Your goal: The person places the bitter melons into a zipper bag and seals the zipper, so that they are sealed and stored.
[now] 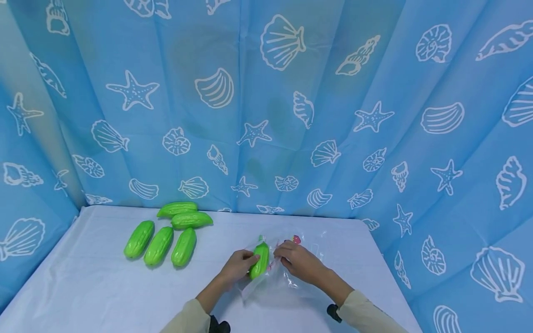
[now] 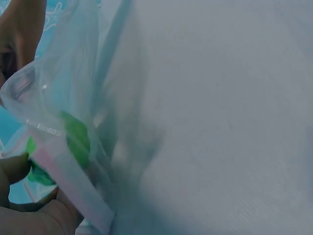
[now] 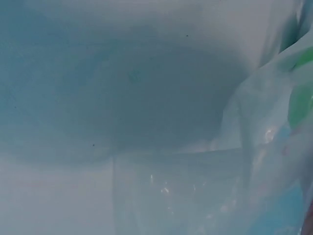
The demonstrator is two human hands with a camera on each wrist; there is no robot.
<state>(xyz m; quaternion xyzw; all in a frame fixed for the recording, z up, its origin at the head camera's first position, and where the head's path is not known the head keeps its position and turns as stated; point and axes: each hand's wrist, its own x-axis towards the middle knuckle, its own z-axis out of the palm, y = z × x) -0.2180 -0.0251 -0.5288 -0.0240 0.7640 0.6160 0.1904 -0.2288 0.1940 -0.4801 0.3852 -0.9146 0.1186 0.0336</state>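
A: What is the left hand (image 1: 241,264) doing?

B: It holds a green gourd (image 1: 260,260), the thumb lying on its near side. The wrist view also shows thumb and fingers about the gourd, partly behind a pale strip of the bag (image 1: 287,280).

A: And the right hand (image 1: 300,262)?

B: Its fingers are curled and pinch the bag, just right of the gourd.

A: So where exactly is that gourd?

B: Between the two hands, at the left side of the bag, roughly upright in the head view. The clear film overlaps it in the left wrist view; how far inside it lies, I can't tell.

A: Anything on the bag?

B: A small red print (image 1: 296,239) near its far side. The rest is see-through and wrinkled.

A: What lies farther out?

B: Five more gourds, well apart from the hands, to the left: a front row of three (image 1: 158,246), and behind it two (image 1: 192,219) lying more crosswise, close together.

A: And around all that?

B: A white table (image 1: 104,286) beneath, pale sleeves (image 1: 189,319) on both arms, and a blue curtain (image 1: 266,157) with white shells and starfish behind.
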